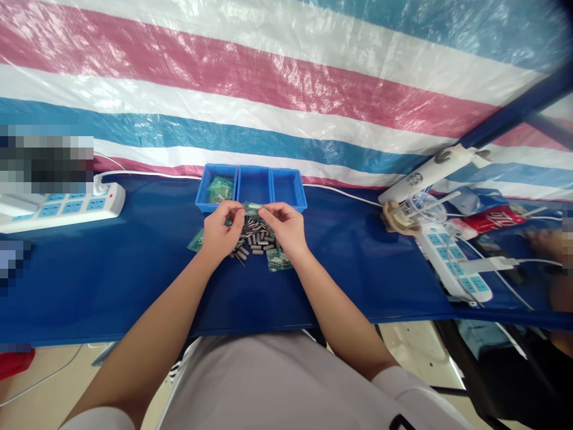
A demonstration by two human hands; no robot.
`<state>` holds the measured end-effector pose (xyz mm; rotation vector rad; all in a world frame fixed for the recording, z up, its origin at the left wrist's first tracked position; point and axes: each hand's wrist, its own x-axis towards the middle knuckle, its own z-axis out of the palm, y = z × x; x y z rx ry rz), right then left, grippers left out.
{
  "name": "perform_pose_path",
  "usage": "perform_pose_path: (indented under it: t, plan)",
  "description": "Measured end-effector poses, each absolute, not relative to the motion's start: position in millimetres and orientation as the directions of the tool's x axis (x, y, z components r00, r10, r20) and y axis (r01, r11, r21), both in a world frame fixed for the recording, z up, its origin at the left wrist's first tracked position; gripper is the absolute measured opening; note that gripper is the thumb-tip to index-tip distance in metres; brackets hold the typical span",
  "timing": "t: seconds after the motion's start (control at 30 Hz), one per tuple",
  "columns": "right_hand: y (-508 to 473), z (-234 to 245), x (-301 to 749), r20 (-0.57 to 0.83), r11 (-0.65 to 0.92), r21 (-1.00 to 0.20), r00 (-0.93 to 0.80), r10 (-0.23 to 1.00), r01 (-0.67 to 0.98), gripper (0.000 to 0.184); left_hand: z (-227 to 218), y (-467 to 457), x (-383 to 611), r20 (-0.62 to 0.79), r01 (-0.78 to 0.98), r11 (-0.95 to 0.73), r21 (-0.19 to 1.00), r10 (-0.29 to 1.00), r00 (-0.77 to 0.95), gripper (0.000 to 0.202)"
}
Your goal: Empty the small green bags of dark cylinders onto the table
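Note:
My left hand (222, 230) and my right hand (283, 226) meet over a heap of small dark cylindrical parts (255, 237) on the blue table. Both hands pinch a small green circuit board (251, 207) held between them, left fingers on its left end, right fingers on its right end. More green boards lie beside the heap, one at the left (196, 240) and a few at the right (277, 259). Just beyond my hands stands a blue three-compartment tray (289, 201); its left compartment holds several green boards (220, 188), the other two look bare.
A white power strip (67, 206) lies far left on the blue table cover (134, 275). At the right are a white desk fan (421, 185), another power strip (456, 263), cables and a red packet (490, 220). Another person's hand (544, 242) shows at the right edge. A striped tarp hangs behind.

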<state>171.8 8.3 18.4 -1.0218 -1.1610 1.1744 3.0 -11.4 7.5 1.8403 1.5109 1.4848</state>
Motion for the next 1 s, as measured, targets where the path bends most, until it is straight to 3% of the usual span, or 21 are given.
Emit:
perform_pose_path:
  t: [0.23, 0.37, 0.57, 1.0]
  plan:
    - [7.9, 20.8, 171.6, 0.090, 0.083, -0.978, -0.028, 0.996, -0.192, 0.036, 5.5, -9.8, 1.4, 0.519, 0.397, -0.447, 0.801, 0.850, -0.090, 0.019]
    - [7.6, 21.5, 171.2, 0.037, 0.030, -0.981, -0.034, 0.999, -0.191, 0.035, 6.5, -10.4, 0.1, 0.534, 0.438, -0.440, 0.784, 0.838, -0.112, 0.020]
    - [8.1, 14.9, 171.8, 0.122, 0.116, -0.982, -0.033, 0.992, -0.152, 0.034, 4.6, -9.8, 1.5, 0.558, 0.510, -0.433, 0.743, 0.822, -0.116, 0.013]
    - [7.7, 19.2, 171.7, 0.112, 0.105, -0.980, -0.035, 0.993, -0.172, 0.033, 4.7, -8.8, 3.6, 0.570, 0.549, -0.442, 0.710, 0.818, -0.080, 0.011]
